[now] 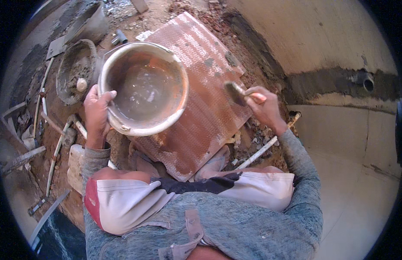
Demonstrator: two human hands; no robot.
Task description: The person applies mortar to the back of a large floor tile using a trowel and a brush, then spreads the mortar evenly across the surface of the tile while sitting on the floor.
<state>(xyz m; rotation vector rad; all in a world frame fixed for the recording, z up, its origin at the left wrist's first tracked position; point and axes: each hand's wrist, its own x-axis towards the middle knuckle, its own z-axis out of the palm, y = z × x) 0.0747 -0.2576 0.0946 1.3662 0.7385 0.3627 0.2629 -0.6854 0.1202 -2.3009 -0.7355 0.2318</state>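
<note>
The left hand [97,110] grasps the probably heavy, spill-prone bucket [185,86] sensibly by its rim, while the right hand [266,106] clenches a trowel-like tool [234,92] near the slab's [196,134] right edge.

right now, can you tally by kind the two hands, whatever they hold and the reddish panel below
Hands: 2 (left hand, right hand)
Bucket: 1
Trowel-like tool: 1
Reddish panel: 1
Total: 5

From the wearer's head, the ground [62,173] is viewed steeply downward at close range through a fisheye, the lap [201,186] being included.
</note>
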